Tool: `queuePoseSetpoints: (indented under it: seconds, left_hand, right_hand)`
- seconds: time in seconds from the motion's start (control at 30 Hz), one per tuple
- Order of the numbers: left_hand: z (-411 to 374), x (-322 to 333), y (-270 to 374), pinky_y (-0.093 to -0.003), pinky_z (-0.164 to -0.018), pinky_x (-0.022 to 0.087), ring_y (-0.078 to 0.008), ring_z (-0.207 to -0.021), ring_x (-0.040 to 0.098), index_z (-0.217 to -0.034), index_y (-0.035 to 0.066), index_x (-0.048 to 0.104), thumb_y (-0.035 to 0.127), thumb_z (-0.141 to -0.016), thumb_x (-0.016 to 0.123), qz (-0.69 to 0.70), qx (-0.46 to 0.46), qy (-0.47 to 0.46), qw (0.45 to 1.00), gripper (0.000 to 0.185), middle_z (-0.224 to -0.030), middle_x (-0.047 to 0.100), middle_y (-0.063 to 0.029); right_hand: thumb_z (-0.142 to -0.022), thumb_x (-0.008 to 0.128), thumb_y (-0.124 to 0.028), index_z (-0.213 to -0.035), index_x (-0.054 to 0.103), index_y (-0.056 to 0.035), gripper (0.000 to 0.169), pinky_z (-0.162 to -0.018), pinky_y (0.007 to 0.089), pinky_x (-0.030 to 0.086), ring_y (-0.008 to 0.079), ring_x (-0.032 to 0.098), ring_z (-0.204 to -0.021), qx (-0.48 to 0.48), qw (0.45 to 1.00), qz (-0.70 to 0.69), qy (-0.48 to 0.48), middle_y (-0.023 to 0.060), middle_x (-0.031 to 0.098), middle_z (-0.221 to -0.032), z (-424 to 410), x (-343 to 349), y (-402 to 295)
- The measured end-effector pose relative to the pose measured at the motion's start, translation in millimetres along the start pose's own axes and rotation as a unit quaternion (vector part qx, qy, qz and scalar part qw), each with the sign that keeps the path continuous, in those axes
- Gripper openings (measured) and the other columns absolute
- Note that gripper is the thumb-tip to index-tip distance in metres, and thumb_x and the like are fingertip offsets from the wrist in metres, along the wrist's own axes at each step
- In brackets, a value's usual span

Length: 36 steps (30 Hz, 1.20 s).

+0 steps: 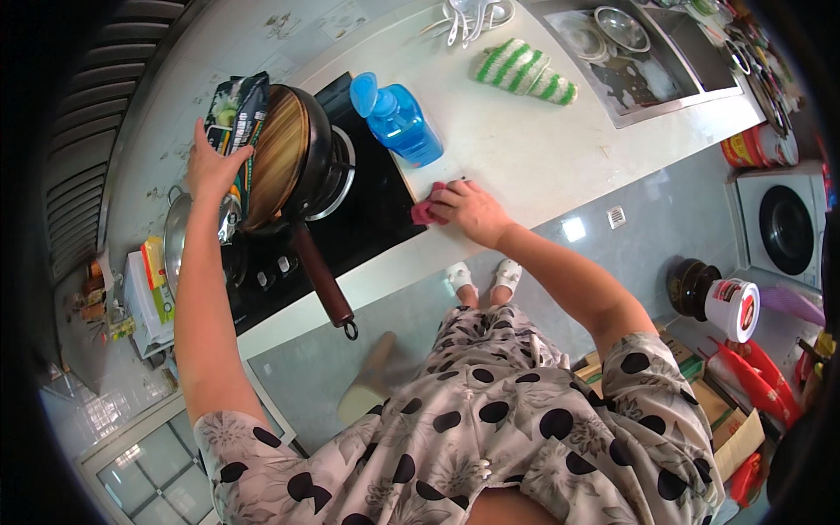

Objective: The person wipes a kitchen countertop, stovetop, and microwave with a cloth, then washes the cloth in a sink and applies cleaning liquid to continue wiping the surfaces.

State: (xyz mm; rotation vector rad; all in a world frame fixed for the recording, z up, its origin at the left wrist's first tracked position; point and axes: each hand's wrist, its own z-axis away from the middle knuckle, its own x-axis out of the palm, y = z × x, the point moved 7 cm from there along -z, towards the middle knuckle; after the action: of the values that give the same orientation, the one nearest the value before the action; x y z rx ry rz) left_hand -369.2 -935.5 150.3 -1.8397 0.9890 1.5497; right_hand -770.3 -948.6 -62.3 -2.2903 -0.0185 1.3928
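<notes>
My left hand [213, 169] grips a dark soft packet [248, 131] that bears writing, with the thumb across its front. The packet is against a round wooden lid [282, 154] on a black wok [318, 147] with a long brown handle [321, 275]. Under my right hand [474, 211] is a bunched dark pink cloth [428, 209], pinched by the fingers at the edge where the black glass stove [367, 216] meets the white countertop [499, 151]. A blue pump bottle [405, 128] of blue liquid stands just behind the cloth.
A green-and-white striped cloth [525, 71] lies on the counter before a steel sink [630, 98] holding dishes and suds. White spoons [469, 16] rest at the back. A metal pot [176, 226] is by my left forearm. The wok handle overhangs the counter's front edge.
</notes>
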Motion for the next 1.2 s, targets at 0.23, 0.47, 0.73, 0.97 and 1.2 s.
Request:
queuePoseSetpoints:
  seconds: [0.23, 0.47, 0.73, 0.97, 1.2]
  left_hand:
    - [-11.0, 28.9, -22.8, -0.0458, -0.112, 0.036, -0.0416, -0.137, 0.043, -0.159, 0.018, 0.018, 0.061, -0.067, 0.079, 0.044, 0.046, -0.07, 0.996, 0.119, -0.148, 0.041, -0.0301]
    - [21.0, 0.6, -9.2, -0.0455, -0.118, 0.028, -0.0406, -0.142, 0.036, -0.154, 0.009, 0.033, 0.074, -0.073, 0.07, -0.032, 0.053, 0.01, 0.998, 0.11, -0.155, 0.034, -0.0252]
    - [189.7, -67.5, 30.7, -0.037, -0.115, 0.031, -0.0226, -0.133, 0.048, -0.142, -0.001, 0.046, 0.017, -0.103, 0.052, 0.489, -0.006, 0.143, 0.86, 0.043, -0.139, 0.055, -0.0164]
    - [263.6, -19.9, -9.6, -0.0364, -0.117, 0.03, -0.0204, -0.13, 0.049, -0.138, -0.001, 0.05, 0.017, -0.106, 0.047, 0.542, -0.156, 0.085, 0.822, 0.037, -0.134, 0.059, -0.015]
    - [254.6, -29.0, -11.9, -0.0367, -0.118, 0.029, -0.0207, -0.129, 0.05, -0.135, -0.002, 0.052, 0.017, -0.106, 0.047, 0.556, -0.139, 0.084, 0.815, 0.035, -0.132, 0.06, -0.0157]
  right_hand:
    - [-0.07, 0.065, 0.001, -0.11, 0.068, -0.0132, 0.042, -0.092, 0.0426, 0.046, 0.033, 0.055, -0.103, 0.224, 0.955, 0.148, 0.123, 0.0053, 0.062, -0.118, 32.6, -56.9, 124.9]
    - [-0.068, 0.059, 0.012, -0.111, 0.066, -0.0042, 0.047, -0.092, 0.0414, 0.047, 0.0345, 0.055, -0.101, 0.158, 0.973, -0.009, 0.17, 0.0128, 0.063, -0.111, 3.5, -59.9, 54.1]
    - [-0.081, 0.061, -0.006, -0.113, 0.068, -0.0102, 0.033, -0.094, 0.0382, 0.046, 0.0303, 0.053, -0.107, 0.045, 0.989, -0.126, 0.056, 0.0078, 0.06, -0.116, -89.6, 62.5, -101.3]
    - [-0.085, 0.057, -0.016, -0.117, 0.069, -0.0165, 0.034, -0.092, 0.0333, 0.044, 0.0207, 0.052, -0.115, -0.031, 0.999, -0.015, -0.004, -0.0024, 0.059, -0.129, -118.7, 118.3, -112.3]
    - [-0.081, 0.057, -0.006, -0.122, 0.062, -0.0057, 0.041, -0.092, 0.0391, 0.044, 0.0294, 0.053, -0.111, 0.215, 0.971, 0.061, 0.078, 0.0087, 0.057, -0.124, -75.5, 68.7, -26.9]
